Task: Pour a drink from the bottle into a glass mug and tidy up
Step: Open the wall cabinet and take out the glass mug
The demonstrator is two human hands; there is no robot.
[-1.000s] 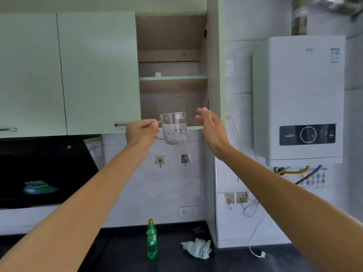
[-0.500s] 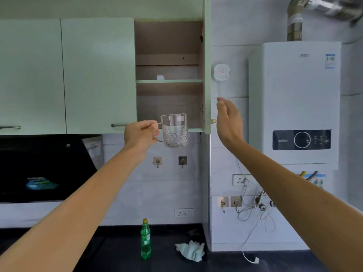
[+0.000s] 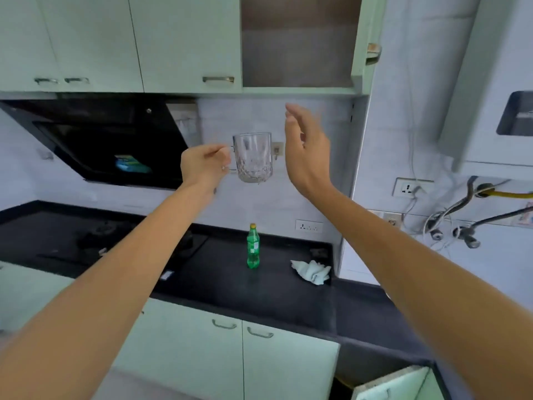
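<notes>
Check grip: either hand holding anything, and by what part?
Left hand grips the glass mug by its handle, mug upright. Right hand is open and holds nothing.

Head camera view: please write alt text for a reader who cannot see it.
A person's left hand holds an empty glass mug by its handle, with the open right hand raised beside it, not touching. Below, on a black countertop, are a capped green bottle and, to its right, a crumpled white cloth; above, a wall cupboard is open.

R hand [image 3: 307, 151]: off cabinet door [image 3: 364, 39], now just beside mug [image 3: 253, 157]
mug: lowered w/ L hand [image 3: 203, 166], below cabinet [image 3: 300, 90]
</notes>
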